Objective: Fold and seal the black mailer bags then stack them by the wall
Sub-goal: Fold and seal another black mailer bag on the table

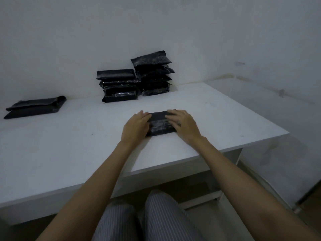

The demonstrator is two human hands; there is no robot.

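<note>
While both flat, left hand (136,125) and right hand (182,123) press folded mailer bag (160,123), table (69,145)

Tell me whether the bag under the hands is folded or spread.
Folded: the bag lies as a compact block, its flap turned over, pressed by both hands.

White desk (69,153), smooth and matte, pushed with its far edge against a pale wall (86,32). Second wall (286,49) meeting it at the corner beyond the desk's far right corner, marked with grey scuffs and smudges (most along a faint ledge line). Below the desk's near edge, a white support panel (238,155) and a lower crossbar (201,200). Brownish floor (311,202) at the lower right, beside a dark strip. Dim, even, bluish light, with soft shadows only.
</note>
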